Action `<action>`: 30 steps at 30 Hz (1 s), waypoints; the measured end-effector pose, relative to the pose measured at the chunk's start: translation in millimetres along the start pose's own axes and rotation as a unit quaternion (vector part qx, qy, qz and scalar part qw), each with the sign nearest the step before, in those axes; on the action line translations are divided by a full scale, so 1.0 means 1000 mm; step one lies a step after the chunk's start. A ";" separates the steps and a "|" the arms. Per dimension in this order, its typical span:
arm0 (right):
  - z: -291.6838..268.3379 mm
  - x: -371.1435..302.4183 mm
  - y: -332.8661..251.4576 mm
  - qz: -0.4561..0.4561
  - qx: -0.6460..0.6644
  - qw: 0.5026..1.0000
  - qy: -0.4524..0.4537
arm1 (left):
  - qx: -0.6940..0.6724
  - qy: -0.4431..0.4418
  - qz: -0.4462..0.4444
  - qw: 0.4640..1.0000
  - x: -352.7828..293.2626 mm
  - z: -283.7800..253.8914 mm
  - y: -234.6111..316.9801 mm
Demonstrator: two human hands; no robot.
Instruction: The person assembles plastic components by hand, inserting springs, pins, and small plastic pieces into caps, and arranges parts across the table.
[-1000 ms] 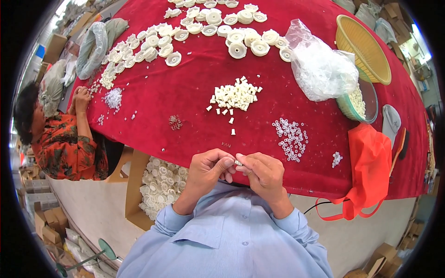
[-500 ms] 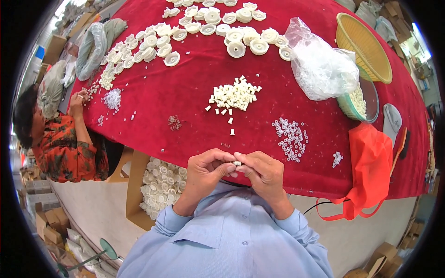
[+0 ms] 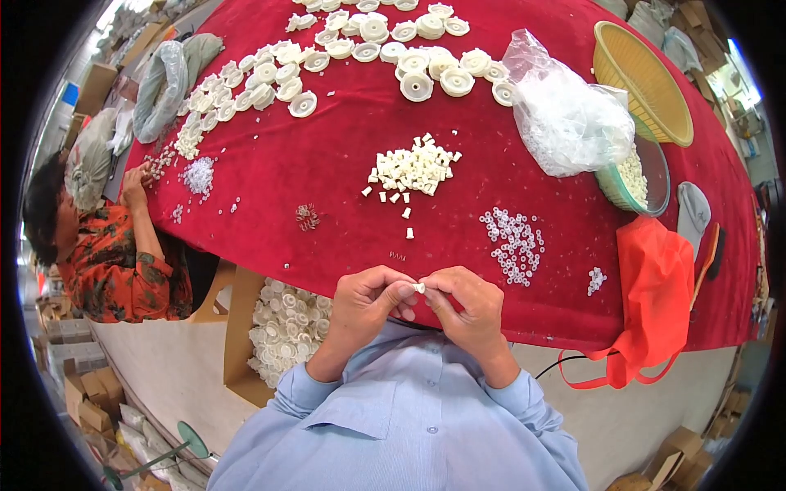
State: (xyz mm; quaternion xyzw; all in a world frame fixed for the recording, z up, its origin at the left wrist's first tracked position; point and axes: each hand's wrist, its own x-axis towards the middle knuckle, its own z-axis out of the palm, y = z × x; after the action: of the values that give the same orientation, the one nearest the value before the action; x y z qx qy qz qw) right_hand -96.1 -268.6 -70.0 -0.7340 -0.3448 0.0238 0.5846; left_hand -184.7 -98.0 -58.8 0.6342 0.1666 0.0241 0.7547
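Note:
Between my two hands, at the near edge of the red cloth, is a small white plastic piece [image 3: 419, 288]. My left hand [image 3: 368, 299] pinches one end between thumb and forefinger. The fingertips of my right hand [image 3: 465, 304] are closed on the other end. Beyond them, a few tiny springs [image 3: 397, 256] lie on the cloth. Farther out is a pile of cream spool-shaped plastic parts [image 3: 413, 168], with a couple of single ones trailing toward me. Small translucent rings [image 3: 516, 245] are spread to the right, and a little heap of springs [image 3: 307, 217] sits to the left.
Round white plastic caps [image 3: 416, 87] cover the far cloth. On the right are a clear bag [image 3: 565, 123], a yellow basket [image 3: 643, 82], a bowl of parts [image 3: 661, 184] and a red bag [image 3: 651, 286]. A cardboard box [image 3: 237, 327] stands below the table edge. Another person [image 3: 123, 262] works at left.
My fingertips have drawn slightly apart, and the white piece between them now shows its end differently. The springs in front of my left hand are more exposed.

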 end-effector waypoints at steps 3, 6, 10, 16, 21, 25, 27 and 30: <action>0.002 0.002 -0.003 -0.023 -0.002 1.000 0.018 | -0.013 0.000 -0.006 1.000 -0.001 0.003 0.004; 0.001 0.003 -0.008 0.023 0.034 0.999 0.021 | -0.005 0.018 0.022 1.000 0.000 0.005 0.001; -0.001 0.002 -0.003 -0.018 -0.005 1.000 0.015 | 0.060 0.029 0.089 0.994 0.000 0.006 -0.001; 0.000 0.002 -0.005 -0.005 -0.002 1.000 0.012 | 0.072 0.023 0.056 0.996 -0.002 0.005 0.002; -0.001 0.003 -0.009 -0.031 -0.011 0.999 0.027 | 0.031 -0.011 -0.024 0.999 -0.004 0.000 0.006; -0.001 0.002 -0.006 -0.063 -0.030 0.997 0.032 | 0.008 -0.031 -0.034 0.999 -0.004 -0.001 0.003; -0.002 0.002 -0.006 -0.064 -0.029 0.997 0.033 | -0.004 -0.020 -0.023 1.000 -0.003 0.003 0.003; -0.002 0.001 -0.006 -0.070 -0.034 0.996 0.034 | -0.024 -0.011 -0.008 1.000 -0.002 0.002 0.002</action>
State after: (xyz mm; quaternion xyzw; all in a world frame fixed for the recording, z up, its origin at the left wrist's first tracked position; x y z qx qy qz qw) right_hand -96.8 -269.2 -64.1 -0.7280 -0.3761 -0.0540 0.5707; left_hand -185.5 -99.6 -55.8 0.6148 0.1627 0.0152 0.7716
